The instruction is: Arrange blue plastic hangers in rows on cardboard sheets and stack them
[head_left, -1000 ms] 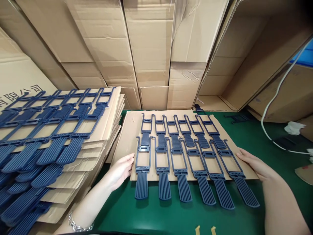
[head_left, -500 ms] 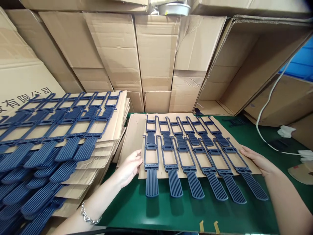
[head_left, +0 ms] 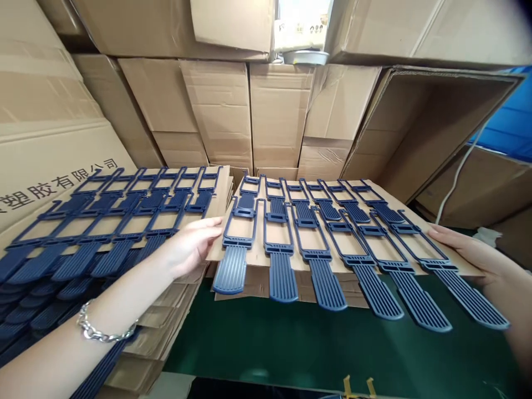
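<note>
A cardboard sheet [head_left: 260,257] is held up above the green table, gripped at its left edge by my left hand [head_left: 193,244] and at its right edge by my right hand [head_left: 465,249]. Two rows of dark blue plastic frames [head_left: 313,238] with ribbed paddle ends lie on it; the near row's paddles stick out past the front edge. My left hand's fingertips show on top of the sheet's edge, and the rest of its grip is partly hidden. The right thumb lies along the other edge, with those fingers hidden beneath.
To the left stands a stack of cardboard sheets [head_left: 166,327] layered with similar blue plastic frames [head_left: 103,224]. Cardboard boxes [head_left: 280,116] line the back, and an open carton [head_left: 419,130] lies at the right. Yellow tape bits [head_left: 347,386] sit at the green table's [head_left: 291,343] front edge.
Both hands have raised the cardboard sheet with its blue frames off the table, its left end shifting toward the stack. The camera view has tilted up and turned somewhat left.
</note>
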{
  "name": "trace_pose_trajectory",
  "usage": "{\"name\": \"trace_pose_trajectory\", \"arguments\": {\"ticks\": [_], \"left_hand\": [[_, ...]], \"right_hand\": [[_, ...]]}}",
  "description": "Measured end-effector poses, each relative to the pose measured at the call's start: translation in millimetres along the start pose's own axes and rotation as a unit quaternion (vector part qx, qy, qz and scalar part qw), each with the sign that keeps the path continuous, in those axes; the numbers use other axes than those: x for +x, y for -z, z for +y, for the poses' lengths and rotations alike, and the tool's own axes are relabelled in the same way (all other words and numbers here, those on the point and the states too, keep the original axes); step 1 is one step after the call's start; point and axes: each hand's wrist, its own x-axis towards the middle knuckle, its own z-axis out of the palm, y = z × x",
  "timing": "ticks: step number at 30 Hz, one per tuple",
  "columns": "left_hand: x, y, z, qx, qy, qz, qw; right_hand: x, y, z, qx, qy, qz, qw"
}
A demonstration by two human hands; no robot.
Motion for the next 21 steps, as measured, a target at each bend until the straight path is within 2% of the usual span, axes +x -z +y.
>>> {"name": "trace_pose_trajectory", "arguments": {"ticks": [2, 4, 7, 10, 13, 18, 20, 21], "left_hand": [[-5, 11.6, 17, 0.015, -0.008, 0.042, 0.999], [-11, 26.4, 33, 0.033, -0.014, 0.084, 0.996], [-24, 52.8, 55, 0.065, -0.029, 0.144, 0.987], [-40, 83.5, 74, 0.093, -0.026, 0.189, 0.977], [-54, 124.8, 89, 0.110, 0.001, 0.241, 0.964], [-65, 210.7, 106, 0.159, -0.004, 0.325, 0.932], [-68, 231.6, 110, 0.167, 0.016, 0.339, 0.926], [-71, 236.3, 111, 0.188, 0.019, 0.354, 0.916]], "right_hand": [[-10, -15, -12, 0.008, 0.014, 0.010, 1.000], [-20, -33, -22, 0.014, 0.033, -0.009, 0.999], [-34, -68, -32, 0.027, 0.057, -0.058, 0.996], [-47, -112, -39, 0.055, 0.071, -0.124, 0.988], [-56, -160, -43, 0.089, 0.076, -0.186, 0.976], [-65, -242, -43, 0.124, 0.083, -0.255, 0.955], [-69, -275, -40, 0.137, 0.091, -0.275, 0.947], [-71, -291, -39, 0.144, 0.096, -0.289, 0.941]]}}
